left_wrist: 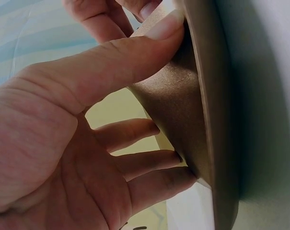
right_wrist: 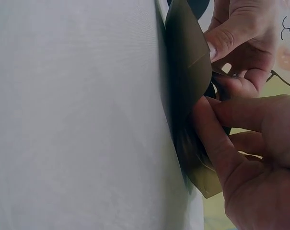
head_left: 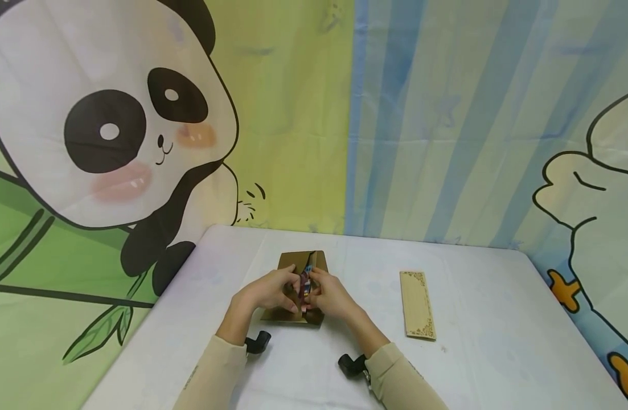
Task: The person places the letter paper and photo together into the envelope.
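A brown paper envelope [head_left: 295, 259] lies on the white table with its opening spread between the two hands. The left hand [head_left: 270, 289] pinches one side of the opening; in the left wrist view its thumb lies on the brown paper [left_wrist: 176, 93] and several fingers are behind it. Within the opening shows a colourful printed piece [head_left: 307, 285], its kind unclear. The right hand [head_left: 334, 295] pinches at this piece, with its fingertips inside the opening. In the right wrist view the envelope's flap [right_wrist: 188, 67] partly hides what those fingertips hold.
A flat beige rectangular piece [head_left: 418, 304] with brown ornamented corners lies on the table [head_left: 477, 319] to the right. Black camera mounts [head_left: 352, 366] stick out at both wrists. Behind the table hangs a printed curtain [head_left: 293, 114] with a panda.
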`<state>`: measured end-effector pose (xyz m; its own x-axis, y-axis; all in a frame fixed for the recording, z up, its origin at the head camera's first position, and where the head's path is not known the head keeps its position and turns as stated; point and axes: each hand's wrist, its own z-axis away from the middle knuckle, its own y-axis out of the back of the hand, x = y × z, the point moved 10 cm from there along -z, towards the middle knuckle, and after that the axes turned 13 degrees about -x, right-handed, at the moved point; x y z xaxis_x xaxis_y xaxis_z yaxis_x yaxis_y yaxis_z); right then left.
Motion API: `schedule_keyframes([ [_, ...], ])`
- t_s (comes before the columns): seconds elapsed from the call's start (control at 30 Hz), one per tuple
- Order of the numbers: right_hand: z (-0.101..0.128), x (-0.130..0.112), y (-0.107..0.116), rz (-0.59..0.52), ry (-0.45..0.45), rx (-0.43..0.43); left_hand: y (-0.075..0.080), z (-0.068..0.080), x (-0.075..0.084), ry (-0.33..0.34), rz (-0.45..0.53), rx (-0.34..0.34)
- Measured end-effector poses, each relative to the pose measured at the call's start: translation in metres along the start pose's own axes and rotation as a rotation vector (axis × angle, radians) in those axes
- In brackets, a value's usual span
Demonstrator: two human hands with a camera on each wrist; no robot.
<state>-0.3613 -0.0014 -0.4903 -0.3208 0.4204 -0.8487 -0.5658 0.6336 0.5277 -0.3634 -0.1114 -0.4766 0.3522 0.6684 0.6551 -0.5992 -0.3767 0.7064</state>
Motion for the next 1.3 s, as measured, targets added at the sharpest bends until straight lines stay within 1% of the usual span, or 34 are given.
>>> schedule_keyframes([
  [0.13,-0.001,0.001,-0.001,0.025,-0.007,-0.001,-0.001,-0.001,-0.001,0.004,-0.003,-0.004],
  [0.27,-0.001,0.0,-0.001,0.021,-0.003,0.0,-0.001,-0.001,-0.002,0.009,0.003,0.002],
  [0.37,0.0,-0.001,-0.001,0.046,0.001,0.003,-0.002,0.0,-0.003,0.019,0.014,-0.004],
  [0.53,0.002,-0.007,0.002,0.157,0.02,0.014,-0.001,0.002,-0.003,0.027,0.015,-0.001],
  [0.6,0.004,-0.009,0.006,0.206,0.015,0.026,0.0,0.002,-0.002,0.03,0.012,0.001],
  [0.67,0.007,-0.009,0.01,0.226,0.001,0.028,0.0,0.003,-0.001,0.034,0.013,-0.002],
  [0.73,0.01,-0.007,0.014,0.227,-0.017,0.031,-0.001,0.003,-0.001,0.042,0.016,-0.009],
  [0.8,0.014,-0.004,0.018,0.206,-0.036,0.033,-0.001,0.003,-0.001,0.045,0.017,-0.01],
  [0.9,0.018,-0.002,0.026,0.206,-0.043,0.059,-0.002,0.003,-0.002,0.047,0.023,-0.012],
  [1.1,0.03,0.001,0.039,0.248,-0.062,0.087,-0.002,0.003,-0.002,0.039,0.017,-0.013],
  [1.3,0.043,0.007,0.06,0.308,-0.134,0.119,0.0,0.003,-0.002,0.034,0.01,-0.005],
])
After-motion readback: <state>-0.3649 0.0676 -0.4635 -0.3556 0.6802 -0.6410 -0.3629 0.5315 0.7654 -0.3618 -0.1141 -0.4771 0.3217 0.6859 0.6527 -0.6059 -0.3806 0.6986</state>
